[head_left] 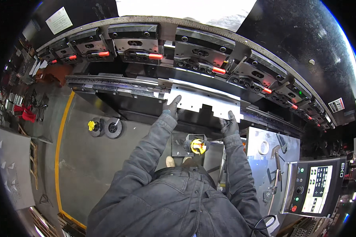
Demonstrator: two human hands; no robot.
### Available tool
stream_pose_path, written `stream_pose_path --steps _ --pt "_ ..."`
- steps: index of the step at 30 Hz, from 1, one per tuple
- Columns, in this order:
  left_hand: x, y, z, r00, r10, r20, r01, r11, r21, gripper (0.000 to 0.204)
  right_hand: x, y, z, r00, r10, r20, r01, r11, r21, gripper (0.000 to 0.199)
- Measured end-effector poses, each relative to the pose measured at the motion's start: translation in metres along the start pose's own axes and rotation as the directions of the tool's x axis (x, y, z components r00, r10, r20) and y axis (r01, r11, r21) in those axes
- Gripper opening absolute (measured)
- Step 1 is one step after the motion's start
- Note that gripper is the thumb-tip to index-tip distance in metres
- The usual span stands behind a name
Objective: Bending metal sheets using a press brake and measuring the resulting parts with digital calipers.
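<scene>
Both arms are stretched forward from the near edge, in dark padded sleeves and dark gloves. The left hand (172, 106) is raised at the near left edge of a flat metal sheet (203, 100), its fingers laid up onto the sheet's face, so that the grip is closed lightly on that edge. The right hand (228, 124) is set at the sheet's near right corner, fingers curled about the notched lower edge, and the sheet is held there too. The sheet is kept level between both hands, its far edge pushed in under the row of dark clamp blocks (194, 51) with red handles on the press brake, above the long lower die rail (114, 85).

On the floor between the arms a foot pedal unit (195, 145) with a yellow part is seen. To the right a metal worktop (265, 158) carries loose tools and a round part; what they are cannot be told. Near right, a control panel (314, 189) with a lit screen is seen.
</scene>
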State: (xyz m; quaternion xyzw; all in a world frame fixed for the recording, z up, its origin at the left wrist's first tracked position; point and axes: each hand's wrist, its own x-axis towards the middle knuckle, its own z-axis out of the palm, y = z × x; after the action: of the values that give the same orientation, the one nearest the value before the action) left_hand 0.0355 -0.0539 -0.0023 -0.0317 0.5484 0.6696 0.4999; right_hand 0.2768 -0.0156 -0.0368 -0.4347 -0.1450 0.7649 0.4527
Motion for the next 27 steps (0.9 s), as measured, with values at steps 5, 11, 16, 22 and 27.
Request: stream_pose_path --steps 5,11,16,22,27 --pt "0.003 -0.001 0.0 1.0 -0.002 -0.025 0.002 1.0 0.005 0.06 0.007 -0.002 -0.003 1.0 0.018 0.004 -0.018 1.0 -0.014 0.028" --pt "0.007 -0.003 -0.004 0.994 0.014 0.106 -0.013 1.0 -0.012 0.049 0.004 0.001 -0.008 0.999 0.032 0.021 -0.031 0.999 -0.024 0.028" --pt "-0.001 0.005 0.0 0.996 0.023 0.086 -0.022 1.0 -0.016 0.047 0.005 -0.002 -0.01 0.999 0.038 0.022 -0.038 0.999 -0.014 0.029" --pt "0.01 0.001 0.0 0.993 -0.019 0.114 0.019 1.0 0.005 0.069 0.004 -0.007 -0.01 1.0 -0.003 -0.018 0.004 0.999 0.039 0.03" --pt "0.018 0.007 -0.011 0.991 -0.057 0.122 0.054 0.998 0.034 0.086 0.013 -0.003 0.002 0.993 -0.084 -0.086 0.094 0.989 0.118 0.03"
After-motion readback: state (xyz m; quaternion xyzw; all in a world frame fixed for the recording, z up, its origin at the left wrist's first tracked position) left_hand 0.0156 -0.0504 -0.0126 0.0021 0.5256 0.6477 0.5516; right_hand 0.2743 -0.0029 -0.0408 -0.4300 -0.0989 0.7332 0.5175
